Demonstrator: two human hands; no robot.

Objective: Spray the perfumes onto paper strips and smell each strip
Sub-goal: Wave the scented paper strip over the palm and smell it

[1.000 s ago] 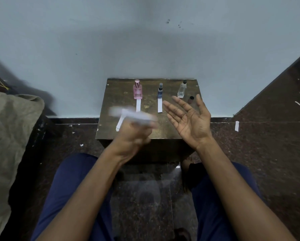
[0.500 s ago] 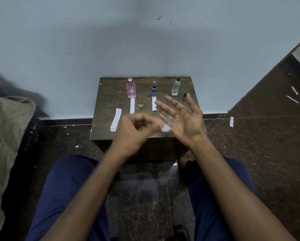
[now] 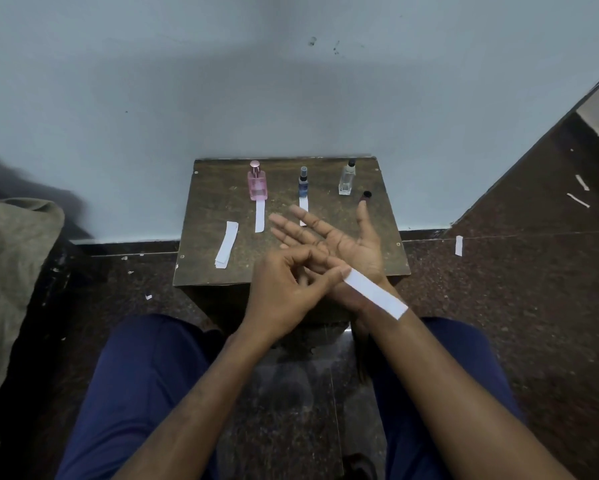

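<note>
My left hand (image 3: pixel 284 289) pinches one end of a paper strip (image 3: pixel 376 293) in the middle of the frame. The strip's long side slants down to the right, across my right wrist. My right hand (image 3: pixel 339 237) is flat, palm up, holding nothing, right beside it, above the tabletop (image 3: pixel 215 202).

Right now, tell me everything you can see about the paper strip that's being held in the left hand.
The paper strip is a plain white, narrow rectangle that looks like thin paper, flat and uncreased. The left hand pinches its upper end between fingertips. From there it slants down and to the right, lying across the wrist of the right hand, which is open, palm up. It is held at the near edge of the small wooden table. Whether it is wet cannot be told.
</note>
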